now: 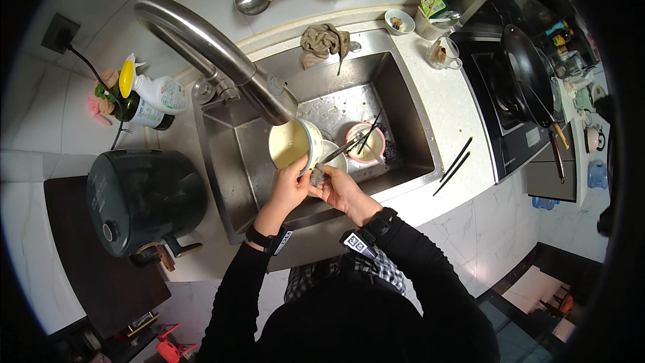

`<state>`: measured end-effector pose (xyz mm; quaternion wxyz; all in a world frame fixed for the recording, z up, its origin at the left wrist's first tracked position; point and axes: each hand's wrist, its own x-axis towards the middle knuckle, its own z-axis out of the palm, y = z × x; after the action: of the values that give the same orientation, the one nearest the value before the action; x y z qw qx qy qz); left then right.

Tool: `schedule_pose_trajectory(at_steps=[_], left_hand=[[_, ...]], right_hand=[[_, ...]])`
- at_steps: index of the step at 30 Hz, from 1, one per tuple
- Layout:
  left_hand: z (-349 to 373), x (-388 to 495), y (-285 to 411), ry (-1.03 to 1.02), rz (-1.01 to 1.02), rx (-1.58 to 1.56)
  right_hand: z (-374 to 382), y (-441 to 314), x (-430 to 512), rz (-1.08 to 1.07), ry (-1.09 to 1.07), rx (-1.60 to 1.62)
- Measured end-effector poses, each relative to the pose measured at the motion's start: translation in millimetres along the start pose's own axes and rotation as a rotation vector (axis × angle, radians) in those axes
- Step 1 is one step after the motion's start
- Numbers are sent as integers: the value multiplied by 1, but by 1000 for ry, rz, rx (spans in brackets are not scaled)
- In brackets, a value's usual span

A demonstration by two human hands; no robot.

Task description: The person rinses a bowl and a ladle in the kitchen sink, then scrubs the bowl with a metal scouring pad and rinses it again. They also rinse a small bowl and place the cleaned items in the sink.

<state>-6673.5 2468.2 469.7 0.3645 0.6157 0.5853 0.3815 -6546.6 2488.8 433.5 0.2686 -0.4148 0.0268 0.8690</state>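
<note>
My left hand grips the rim of a cream bowl with a blue edge, tilted over the sink. Close at its right, my right hand is closed on a grey scrubbing pad; a dark, slim utensil extends from beside the pad, and whether it is held is unclear. Beneath the hands, a pale bowl is partly hidden. A pink-rimmed bowl with dark chopsticks and a spoon across it stands in the steel sink.
The steel faucet arches over the sink's left part. A brown cloth lies on the back rim. Two dark chopsticks rest on the right counter, near a stove with a wok. Spray bottles and a dark air fryer stand left.
</note>
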Motion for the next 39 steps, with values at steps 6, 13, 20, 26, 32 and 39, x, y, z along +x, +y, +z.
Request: schedule_pose_trajectory(at_steps=[6,13,20,26,32,39], left_hand=[[10,-16,10,-94,-4,225],[13,-5,-13,-49,-18,313],[-24,28,-121,-158,-298,623],[-34,51,-207,-268,-461,711],[-36,58,-218,-331,-539,636],[-21,62,-174,-167,-401,526]], right_hand=[[3,-29,5,-260,49,-133],[-30,-34,30,-48,147,-312],[-55,-71,48,-171,270,-1353],[-62,-129,64,-323,542,-1846],[-62,-130,113,-284,461,-2073],[-50,-108,103,-134,271,-2587]])
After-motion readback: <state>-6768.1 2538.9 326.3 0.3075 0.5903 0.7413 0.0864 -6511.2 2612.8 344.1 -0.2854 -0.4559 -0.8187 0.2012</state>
